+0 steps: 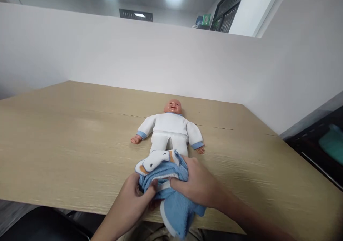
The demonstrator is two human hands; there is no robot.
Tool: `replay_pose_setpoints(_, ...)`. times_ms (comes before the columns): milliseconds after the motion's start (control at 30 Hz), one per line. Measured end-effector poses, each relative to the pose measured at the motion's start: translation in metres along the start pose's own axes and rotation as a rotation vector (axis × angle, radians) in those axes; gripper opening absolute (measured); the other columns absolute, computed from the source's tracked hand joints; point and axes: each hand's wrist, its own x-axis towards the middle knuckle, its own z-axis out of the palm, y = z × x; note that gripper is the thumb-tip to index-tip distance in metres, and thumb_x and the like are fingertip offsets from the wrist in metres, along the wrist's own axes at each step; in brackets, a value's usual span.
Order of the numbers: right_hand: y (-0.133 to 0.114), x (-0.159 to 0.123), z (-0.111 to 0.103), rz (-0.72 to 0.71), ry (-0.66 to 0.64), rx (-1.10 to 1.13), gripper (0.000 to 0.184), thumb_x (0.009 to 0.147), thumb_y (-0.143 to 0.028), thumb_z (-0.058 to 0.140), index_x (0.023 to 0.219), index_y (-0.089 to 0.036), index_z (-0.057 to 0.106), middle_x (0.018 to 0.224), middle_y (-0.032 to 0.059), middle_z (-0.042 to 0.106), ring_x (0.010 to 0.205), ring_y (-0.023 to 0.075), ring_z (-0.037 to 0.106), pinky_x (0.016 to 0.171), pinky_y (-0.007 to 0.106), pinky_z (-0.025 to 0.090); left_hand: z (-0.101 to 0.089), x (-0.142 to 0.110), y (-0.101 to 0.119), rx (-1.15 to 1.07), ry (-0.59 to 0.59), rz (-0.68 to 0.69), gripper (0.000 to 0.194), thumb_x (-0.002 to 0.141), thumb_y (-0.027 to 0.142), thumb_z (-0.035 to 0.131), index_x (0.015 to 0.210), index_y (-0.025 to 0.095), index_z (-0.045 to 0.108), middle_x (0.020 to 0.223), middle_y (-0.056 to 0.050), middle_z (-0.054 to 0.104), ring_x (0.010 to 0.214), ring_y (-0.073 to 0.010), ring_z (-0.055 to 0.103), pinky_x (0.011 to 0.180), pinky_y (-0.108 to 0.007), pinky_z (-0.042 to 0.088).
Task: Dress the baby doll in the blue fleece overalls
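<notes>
A baby doll point(170, 124) in a white top with blue cuffs and white trousers lies face up on the table, its head pointing away from me. Over its lower legs I hold a blue terry garment point(177, 208) with white trim and a white animal-face patch. My left hand point(134, 194) grips the garment's bunched left side, thumb on top. On the right side, my right hand point(197, 182) pinches the gathered cloth with its thumb across the opening. The doll's feet are mostly hidden by the cloth and my hands, and part of the garment hangs toward the table's near edge.
The wooden table point(80, 144) reaches back to a white partition wall point(150, 55). A black chair point(43, 225) stands at the near left. To the right is a dark rack or shelf point(316, 137) with a teal item point(332, 144) in it.
</notes>
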Motion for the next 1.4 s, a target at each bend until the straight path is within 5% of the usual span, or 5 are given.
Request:
replay_pose_setpoints(133, 0.014, 0.010, 0.011, 0.017, 0.044, -0.020, 0.019, 0.086, -0.021, 0.069, 0.104, -0.025, 0.072, 0.104, 0.0005, 0.083, 0.094, 0.0215, 0.074, 0.084, 0.031, 0.051, 0.008, 0.017, -0.005, 0.083, -0.027, 0.004, 0.034, 0.091, 0.054, 0.070, 0.086, 0.021, 0.066, 0.071, -0.004, 0.074, 0.067, -0.0272, 0.070, 0.061, -0.035, 0.053)
replay_pose_setpoints(400, 0.037, 0.032, 0.019, 0.032, 0.104, -0.090, 0.025, 0.081, -0.019, 0.069, 0.106, -0.022, 0.068, 0.102, 0.0044, 0.082, 0.088, 0.0234, 0.073, 0.078, 0.033, 0.048, 0.005, 0.058, -0.002, 0.082, -0.176, 0.042, 0.033, 0.097, 0.047, 0.064, 0.109, 0.017, 0.071, 0.104, -0.009, 0.082, 0.093, -0.0307, 0.074, 0.079, -0.038, 0.054)
replay_pose_setpoints(600, 0.041, 0.060, 0.005, 0.038, 0.094, -0.112, 0.014, 0.086, -0.026, 0.070, 0.099, -0.022, 0.065, 0.091, 0.0025, 0.079, 0.078, 0.0212, 0.069, 0.074, 0.034, 0.047, -0.012, 0.081, 0.015, 0.287, -0.128, 0.139, 0.027, 0.096, 0.044, 0.065, 0.105, 0.019, 0.068, 0.099, -0.008, 0.077, 0.092, -0.0321, 0.070, 0.080, -0.040, 0.047)
replay_pose_setpoints(933, -0.014, 0.026, -0.013, -0.006, -0.104, -0.076, 0.011, 0.085, -0.025, 0.071, 0.084, -0.025, 0.060, 0.085, -0.0033, 0.075, 0.073, 0.0183, 0.064, 0.069, 0.033, 0.044, -0.030, 0.031, 0.020, -0.068, -0.224, -0.005, 0.044, 0.085, 0.042, 0.080, 0.125, 0.024, 0.072, 0.119, -0.005, 0.081, 0.111, -0.0343, 0.073, 0.089, -0.037, 0.059)
replay_pose_setpoints(1400, 0.005, 0.018, 0.021, 0.097, -0.150, -0.333, 0.052, 0.090, -0.032, 0.071, 0.140, -0.022, 0.062, 0.132, 0.0144, 0.077, 0.115, 0.0354, 0.074, 0.094, 0.041, 0.048, -0.017, 0.025, -0.023, 0.257, -0.181, 0.230, 0.033, 0.100, 0.038, 0.063, 0.128, 0.030, 0.078, 0.138, -0.011, 0.073, 0.132, -0.0419, 0.059, 0.120, -0.064, 0.039)
